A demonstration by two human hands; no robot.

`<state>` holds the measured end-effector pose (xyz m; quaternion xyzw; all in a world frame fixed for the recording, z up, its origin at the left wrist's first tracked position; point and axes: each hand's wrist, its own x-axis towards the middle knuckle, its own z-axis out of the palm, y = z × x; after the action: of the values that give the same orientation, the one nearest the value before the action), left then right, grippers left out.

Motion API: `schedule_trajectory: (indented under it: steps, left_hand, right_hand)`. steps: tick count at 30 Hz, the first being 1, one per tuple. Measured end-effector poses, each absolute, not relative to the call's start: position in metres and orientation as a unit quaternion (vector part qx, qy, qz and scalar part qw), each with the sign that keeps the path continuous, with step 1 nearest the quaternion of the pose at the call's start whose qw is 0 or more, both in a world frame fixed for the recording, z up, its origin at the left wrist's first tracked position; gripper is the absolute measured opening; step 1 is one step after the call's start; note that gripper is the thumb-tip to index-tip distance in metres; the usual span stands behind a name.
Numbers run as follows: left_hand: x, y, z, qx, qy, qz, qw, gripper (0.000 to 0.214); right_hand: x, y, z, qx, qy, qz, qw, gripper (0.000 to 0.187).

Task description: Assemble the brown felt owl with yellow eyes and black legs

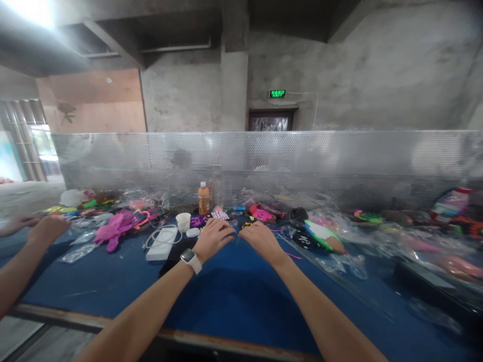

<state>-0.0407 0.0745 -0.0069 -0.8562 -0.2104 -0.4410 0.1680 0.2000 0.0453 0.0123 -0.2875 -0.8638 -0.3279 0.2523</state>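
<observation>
My left hand (213, 238), with a white smartwatch (190, 259) on its wrist, is over the middle of the blue table (234, 296). Its fingers are bent and pressed together at the tips. Close beside it, my right hand (261, 241) has its fingers curled in the same way, so the fingertips of both almost meet. Whatever lies between them is too small to make out. Just behind the hands are a bright pink toy (261, 213) and a patterned white-and-pink piece (220, 213). A white earbuds case (192, 232) rests left of my left hand.
Left of me are a white box-shaped device (162, 243) with a cable, a paper cup (183, 221), an orange drink bottle (204, 198) and a magenta plush toy (116, 229). Another person's hands (47, 231) work at far left. Plastic bags (354, 264) and a dark tray (437, 284) lie right.
</observation>
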Motion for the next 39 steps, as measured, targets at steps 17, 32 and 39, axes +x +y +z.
schedule_trajectory:
  steps: [17, 32, 39]
  left_hand:
    - [-0.038, 0.07, -0.003, -0.856, -0.187, -0.403, 0.266, 0.014]
    - [-0.036, 0.063, 0.0, -0.866, -0.204, -0.396, 0.228, 0.018]
    - [-0.031, 0.063, -0.001, -0.869, -0.234, -0.41, 0.145, 0.02]
  right_hand:
    - [0.198, 0.044, 0.014, -0.295, -0.866, -0.319, 0.249, 0.008]
    - [0.2, 0.044, 0.014, -0.297, -0.859, -0.325, 0.261, 0.012]
    - [0.198, 0.043, 0.012, -0.297, -0.857, -0.342, 0.247, 0.011]
